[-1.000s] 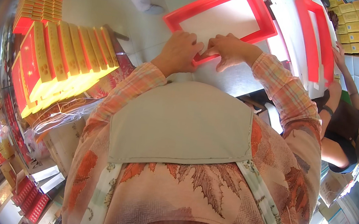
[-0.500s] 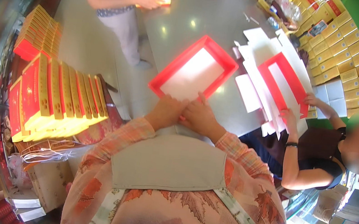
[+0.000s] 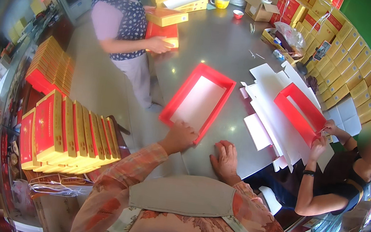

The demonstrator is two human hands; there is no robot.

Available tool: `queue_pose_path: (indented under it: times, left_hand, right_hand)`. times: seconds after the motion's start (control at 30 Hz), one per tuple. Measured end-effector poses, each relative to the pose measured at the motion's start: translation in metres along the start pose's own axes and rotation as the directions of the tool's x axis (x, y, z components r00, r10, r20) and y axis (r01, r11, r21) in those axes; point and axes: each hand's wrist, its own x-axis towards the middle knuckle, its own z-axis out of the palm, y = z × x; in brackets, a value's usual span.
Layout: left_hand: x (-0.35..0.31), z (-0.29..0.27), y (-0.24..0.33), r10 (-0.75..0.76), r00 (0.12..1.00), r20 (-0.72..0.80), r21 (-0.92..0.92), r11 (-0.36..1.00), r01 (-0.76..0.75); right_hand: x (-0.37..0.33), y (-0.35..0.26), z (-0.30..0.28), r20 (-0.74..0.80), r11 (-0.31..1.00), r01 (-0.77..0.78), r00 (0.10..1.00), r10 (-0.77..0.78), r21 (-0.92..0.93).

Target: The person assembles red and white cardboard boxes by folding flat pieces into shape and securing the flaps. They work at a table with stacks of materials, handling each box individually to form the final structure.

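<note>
An open red box tray [image 3: 219, 79] with a white inside lies tilted across the grey table in front of me. My left hand [image 3: 181, 137] grips its near end, fingers curled over the wall. Beside the box, my right hand [image 3: 225, 160] rests on the tabletop, fingers stretched out and holding nothing. To the right, a seated co-worker's two hands pinch the near corner of another red box [image 3: 300, 114], which lies on a pile of white cardboard blanks [image 3: 270, 87].
Red-and-gold boxes [image 3: 53, 128] are stacked at my left. Across the table a standing person holds a red-and-gold box [image 3: 164, 32]. At the back stand a yellow cup [image 3: 220, 2], a small red bowl [image 3: 238, 14] and a cardboard carton [image 3: 261, 7]. Gold boxes [image 3: 345, 58] line the right wall.
My hands were together at the box's near end; the right has let go and moved right onto the table. The box has turned slightly. The view has shifted, showing more of the far table.
</note>
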Motion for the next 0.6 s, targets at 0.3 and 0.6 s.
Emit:
queue_pose_path:
  times: [0.3, 0.6]
  left_hand:
    - [0.096, 0.007, -0.116, -0.062, 0.997, -0.035, 0.154, 0.986, 0.067]
    - [0.136, 0.039, -0.128, -0.464, 0.879, -0.108, -0.227, 0.873, 0.432]
  right_hand:
    - [-0.009, 0.007, 0.011, -0.001, 0.991, -0.017, 1.000, 0.017, -0.133]
    - [-0.004, 0.002, -0.001, 0.001, 0.996, -0.032, 0.999, 0.033, -0.083]
